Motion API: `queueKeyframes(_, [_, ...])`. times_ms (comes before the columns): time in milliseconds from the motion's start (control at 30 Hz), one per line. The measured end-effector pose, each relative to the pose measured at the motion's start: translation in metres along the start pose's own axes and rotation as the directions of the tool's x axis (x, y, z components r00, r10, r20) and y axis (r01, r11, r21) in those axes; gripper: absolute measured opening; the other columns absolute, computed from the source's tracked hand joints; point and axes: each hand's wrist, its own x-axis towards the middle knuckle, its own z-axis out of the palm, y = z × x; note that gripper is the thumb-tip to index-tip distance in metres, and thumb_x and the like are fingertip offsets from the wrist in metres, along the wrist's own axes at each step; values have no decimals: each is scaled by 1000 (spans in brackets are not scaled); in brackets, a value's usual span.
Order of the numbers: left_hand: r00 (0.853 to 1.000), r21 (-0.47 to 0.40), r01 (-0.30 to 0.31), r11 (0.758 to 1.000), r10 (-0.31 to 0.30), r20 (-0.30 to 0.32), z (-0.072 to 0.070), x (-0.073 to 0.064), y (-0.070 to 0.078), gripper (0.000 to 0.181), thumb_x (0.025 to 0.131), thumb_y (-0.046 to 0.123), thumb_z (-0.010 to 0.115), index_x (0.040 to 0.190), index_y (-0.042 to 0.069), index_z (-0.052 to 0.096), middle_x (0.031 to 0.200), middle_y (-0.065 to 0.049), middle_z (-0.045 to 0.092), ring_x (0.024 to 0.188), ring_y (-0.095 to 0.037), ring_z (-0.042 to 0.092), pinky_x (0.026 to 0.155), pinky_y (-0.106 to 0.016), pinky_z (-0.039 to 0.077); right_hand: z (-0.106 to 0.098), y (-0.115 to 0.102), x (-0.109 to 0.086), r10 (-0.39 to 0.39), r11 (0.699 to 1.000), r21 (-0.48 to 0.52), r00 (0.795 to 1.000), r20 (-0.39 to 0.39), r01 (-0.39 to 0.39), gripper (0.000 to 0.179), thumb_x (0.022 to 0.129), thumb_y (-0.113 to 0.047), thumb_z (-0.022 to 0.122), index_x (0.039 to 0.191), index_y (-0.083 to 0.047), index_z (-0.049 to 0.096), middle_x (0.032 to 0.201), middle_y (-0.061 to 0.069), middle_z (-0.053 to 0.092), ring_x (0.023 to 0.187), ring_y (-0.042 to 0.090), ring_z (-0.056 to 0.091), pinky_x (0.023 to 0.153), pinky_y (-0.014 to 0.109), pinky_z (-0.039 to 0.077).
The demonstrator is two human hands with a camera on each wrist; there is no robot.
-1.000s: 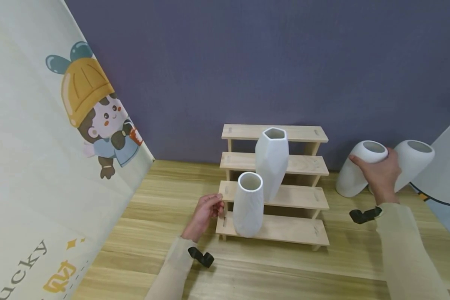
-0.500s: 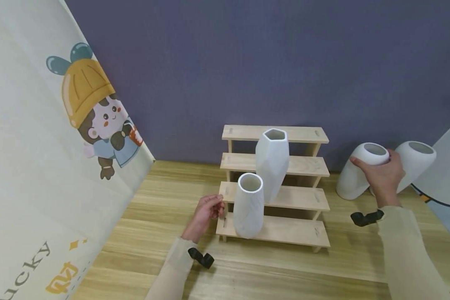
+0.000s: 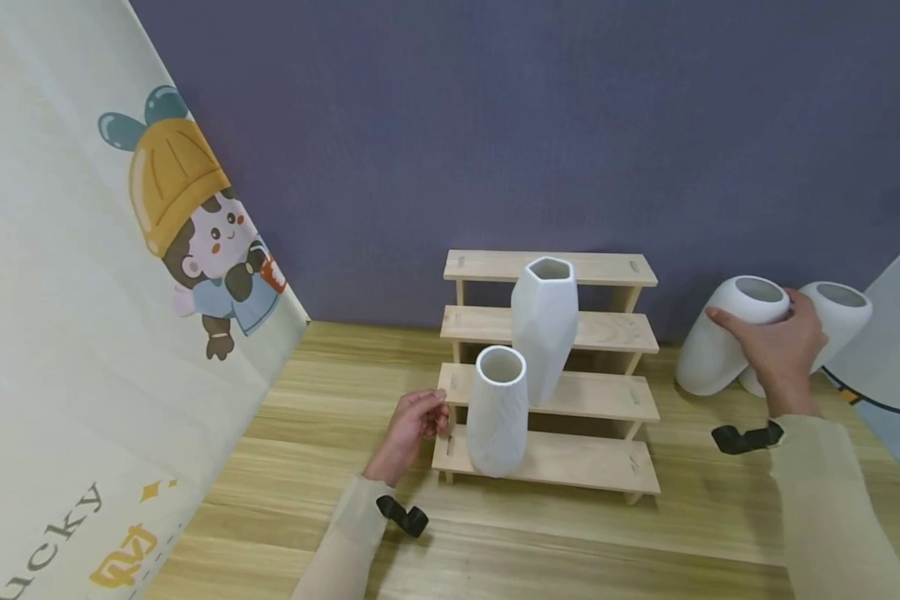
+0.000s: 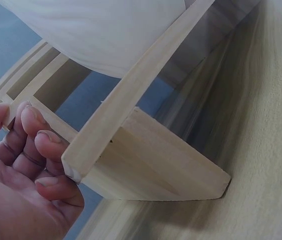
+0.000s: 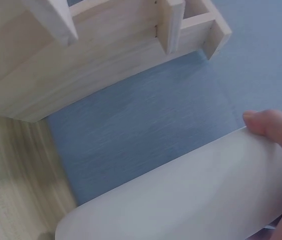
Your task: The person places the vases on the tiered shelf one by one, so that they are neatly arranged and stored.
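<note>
My right hand (image 3: 786,346) grips a smooth white vase (image 3: 716,342) near its mouth, thumb on the left side, fingers largely hidden behind. In the right wrist view the thumb (image 5: 268,125) lies along this vase (image 5: 180,192). A second rounded white vase (image 3: 840,321) stands just behind that hand, partly covered. With thumb and forefinger my left hand (image 3: 414,425) pinches the left end of the second step of a wooden tiered stand (image 3: 592,462). On the stand are a slim textured vase (image 3: 497,425), at the lowest step, and a taller faceted vase (image 3: 543,333), one step higher.
The stand rests on a wood-grain table (image 3: 330,367) against a dark blue backdrop (image 3: 532,125). To the left rises a pale panel (image 3: 52,292) with a cartoon print. Another pale panel (image 3: 896,333) borders the right side. The stand's side board (image 5: 96,55) faces the held vase.
My right hand and the gripped vase have shifted slightly right and up, and the hand covers more of the vase behind. The left hand keeps its place at the stand.
</note>
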Motion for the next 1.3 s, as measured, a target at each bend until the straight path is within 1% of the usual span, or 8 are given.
queueKeyframes(133, [1000,-1,-4,1000,4,3,2,2,0,42,102,15,49,63,21,63,54,12,59,50,-2,52,52,-21,33,-5,-4,4,10,1000,-14,1000,16,-9,94,77,-50,80,155,-27,32,159,3,39,129,19,45,111,43,40])
queueKeyframes(233, [1000,-6,-4,1000,4,1,3,3,0,43,103,16,49,63,21,63,54,12,59,50,-2,52,52,-21,32,-8,-8,7,8,1000,-20,1000,10,-8,94,75,-50,81,154,-28,34,152,-3,45,125,15,46,104,36,42])
queueKeyframes(400, [1000,-16,2,1000,-2,-20,6,5,1,43,103,16,49,63,20,63,53,12,59,50,-2,52,52,-21,32,-14,-17,11,18,1000,-12,1000,17,-17,93,74,-50,82,153,-32,35,144,-14,44,119,7,47,90,22,39])
queueKeyframes(500, [1000,-19,0,1000,-1,-28,7,7,1,42,102,16,49,63,20,63,53,12,59,50,-2,52,52,-21,32,-18,-24,12,5,1000,-4,1000,19,-5,92,74,-50,82,152,-33,36,139,-19,44,112,1,47,87,21,39])
queueKeyframes(633, [999,-16,-6,1000,6,-32,8,9,0,42,102,16,50,63,20,63,53,11,59,50,-2,52,52,-21,32,-24,-34,12,-37,999,6,999,15,37,90,74,-47,82,151,-31,37,119,-30,41,98,-10,42,83,18,38])
queueKeyframes(800, [999,-12,-5,1000,4,-40,9,11,-1,42,102,16,50,63,20,63,53,11,59,50,-3,51,52,-22,31,-31,-46,15,-78,997,10,997,-3,78,87,74,-45,83,148,-30,42,101,-34,35,91,-14,37,79,17,36])
queueKeyframes(1033, [999,-17,-3,1000,2,-51,12,14,-1,42,102,16,49,63,20,63,54,10,59,50,-3,51,52,-22,30,-40,-62,20,-101,995,-6,995,7,101,85,72,-48,84,145,-29,46,98,-33,39,83,-12,42,70,14,38])
queueKeyframes(1300, [998,-19,-7,1000,6,-65,17,16,1,41,102,15,50,63,19,63,53,10,58,50,-4,51,52,-22,31,-51,-84,21,-121,993,12,992,25,121,85,73,-47,85,146,-32,44,100,-34,40,84,-12,43,66,10,37])
